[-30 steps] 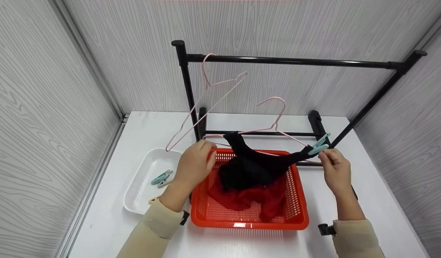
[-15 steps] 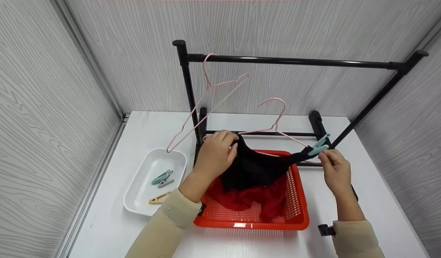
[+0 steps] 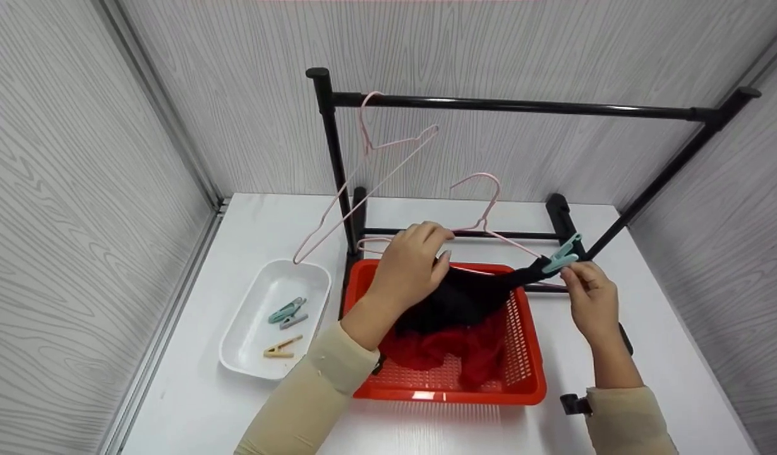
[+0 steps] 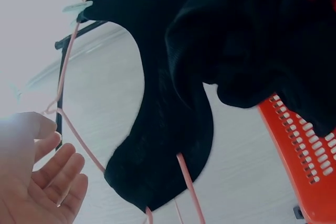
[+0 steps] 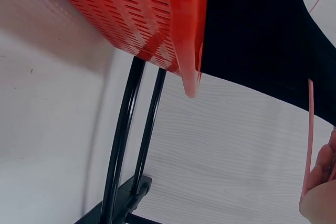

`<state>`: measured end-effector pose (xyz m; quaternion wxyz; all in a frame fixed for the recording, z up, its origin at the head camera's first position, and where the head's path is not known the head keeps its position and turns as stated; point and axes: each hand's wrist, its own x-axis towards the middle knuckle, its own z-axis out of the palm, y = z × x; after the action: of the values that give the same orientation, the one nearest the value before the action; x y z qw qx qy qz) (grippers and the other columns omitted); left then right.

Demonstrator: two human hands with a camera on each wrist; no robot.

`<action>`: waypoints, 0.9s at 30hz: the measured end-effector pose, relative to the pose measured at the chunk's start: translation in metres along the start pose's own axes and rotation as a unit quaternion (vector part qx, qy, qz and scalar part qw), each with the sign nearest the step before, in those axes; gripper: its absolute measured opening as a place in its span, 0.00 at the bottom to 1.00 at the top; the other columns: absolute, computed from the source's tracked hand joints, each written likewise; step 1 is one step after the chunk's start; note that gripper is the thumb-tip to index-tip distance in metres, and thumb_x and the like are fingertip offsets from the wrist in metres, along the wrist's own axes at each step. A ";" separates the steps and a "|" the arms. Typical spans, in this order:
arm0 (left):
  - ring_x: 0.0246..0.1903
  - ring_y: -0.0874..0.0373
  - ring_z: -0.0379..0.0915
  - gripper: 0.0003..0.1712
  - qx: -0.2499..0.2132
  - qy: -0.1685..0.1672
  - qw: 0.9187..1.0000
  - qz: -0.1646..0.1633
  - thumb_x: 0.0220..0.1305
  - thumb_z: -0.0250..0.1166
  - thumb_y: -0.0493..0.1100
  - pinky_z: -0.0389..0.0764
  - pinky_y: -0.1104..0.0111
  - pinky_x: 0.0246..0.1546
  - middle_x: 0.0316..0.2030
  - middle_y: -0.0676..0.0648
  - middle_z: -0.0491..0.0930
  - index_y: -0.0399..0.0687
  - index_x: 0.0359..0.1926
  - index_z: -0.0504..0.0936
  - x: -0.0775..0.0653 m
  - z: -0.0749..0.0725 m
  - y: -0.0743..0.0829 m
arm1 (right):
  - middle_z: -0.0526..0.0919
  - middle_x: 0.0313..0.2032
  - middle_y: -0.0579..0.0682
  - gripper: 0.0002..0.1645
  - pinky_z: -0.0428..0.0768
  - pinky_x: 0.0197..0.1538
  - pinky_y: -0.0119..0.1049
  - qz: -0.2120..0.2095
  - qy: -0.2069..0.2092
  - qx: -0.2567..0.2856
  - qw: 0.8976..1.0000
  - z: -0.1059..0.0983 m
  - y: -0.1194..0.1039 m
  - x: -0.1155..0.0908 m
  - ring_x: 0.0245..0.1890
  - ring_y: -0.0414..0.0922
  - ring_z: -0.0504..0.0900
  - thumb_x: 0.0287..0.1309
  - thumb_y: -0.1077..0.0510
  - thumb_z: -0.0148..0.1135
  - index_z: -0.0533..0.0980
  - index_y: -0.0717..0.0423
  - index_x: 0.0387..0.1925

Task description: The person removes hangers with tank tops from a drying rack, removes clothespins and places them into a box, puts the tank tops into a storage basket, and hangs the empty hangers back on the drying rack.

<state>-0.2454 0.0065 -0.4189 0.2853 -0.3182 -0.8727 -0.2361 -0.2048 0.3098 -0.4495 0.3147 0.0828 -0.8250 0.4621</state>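
My right hand [image 3: 594, 306] grips the right end of a pink hanger [image 3: 493, 197]; its fingers curl round the wire in the right wrist view. A teal clothespin [image 3: 560, 258] clamps a strap of a black tank top [image 3: 469, 298] to the hanger just by those fingers. The other strap hangs over the hanger's far arm in the left wrist view. Relaxed and holding nothing, my left hand [image 4: 44, 177] is near the hanger's neck; in the head view it hides that strap. The top's lower part lies bunched over a red garment [image 3: 467, 355] in the basket.
A red basket [image 3: 451, 399] stands before a black rack [image 3: 540, 107]. Another pink hanger [image 3: 398, 165] hangs on the rack's left side. To the left, a white tray [image 3: 237, 338] holds teal and grey clothespins [image 3: 287, 311] and a yellow one [image 3: 281, 349].
My left hand has moved right, from the hanger's left end across the black strap toward its neck. My right hand keeps its grip in place.
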 end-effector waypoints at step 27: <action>0.61 0.57 0.72 0.25 0.042 -0.051 0.995 0.069 0.70 0.59 0.51 0.68 0.67 0.64 0.60 0.50 0.77 0.47 0.63 0.77 0.045 0.037 0.067 | 0.81 0.33 0.51 0.05 0.72 0.35 0.19 0.022 -0.016 -0.009 1.000 0.010 0.028 -0.004 0.31 0.31 0.74 0.62 0.73 0.62 0.82 0.73 0.38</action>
<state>-0.2409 0.0932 -0.4016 0.2687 -0.3769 -0.8713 -0.1628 -0.2182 0.3168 -0.4760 0.2914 0.0691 -0.8359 0.4600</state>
